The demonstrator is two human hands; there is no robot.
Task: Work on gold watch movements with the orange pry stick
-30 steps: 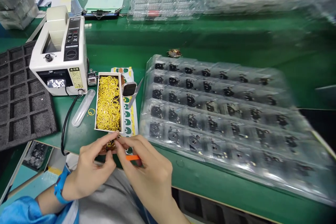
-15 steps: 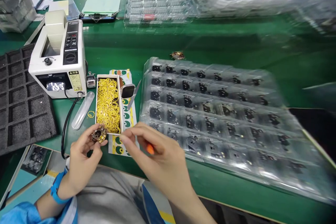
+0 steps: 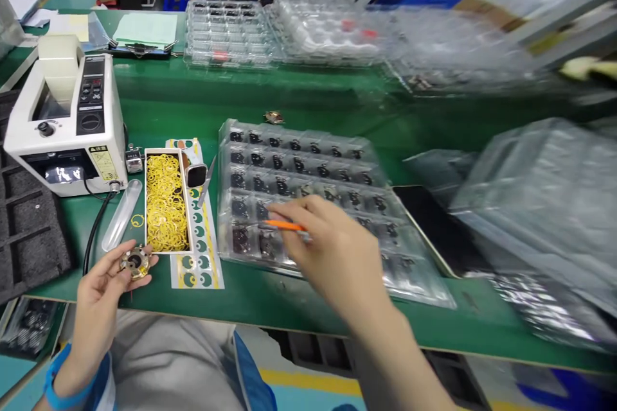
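Observation:
My left hand [image 3: 102, 292] pinches a small round gold-and-dark metal part [image 3: 135, 261] with a dark centre, just left of the white box's near end. It looks like a watch part, but its exact kind cannot be made out. My right hand [image 3: 337, 253], blurred, is closed round a thin orange pointed tool [image 3: 285, 225] above the clear tray [image 3: 224, 231]. Small black parts fill the tray's pockets. Whether the fingertips touch the tray is unclear. A white box [image 3: 191, 231] of yellow rings [image 3: 166, 205] stands between my hands.
To the left are a white tape dispenser [image 3: 67, 122], a clear tube [image 3: 123, 215] and a black foam tray [image 3: 36, 231]. A printed sticker sheet [image 3: 212, 273] lies beside the box. A dark phone-like slab [image 3: 429, 228] and clear plastic trays [image 3: 540, 186] sit at right.
My right hand has moved from beside the box's near end to over the clear tray, showing more of the orange tool. My left hand still holds the round part. The view has swung right.

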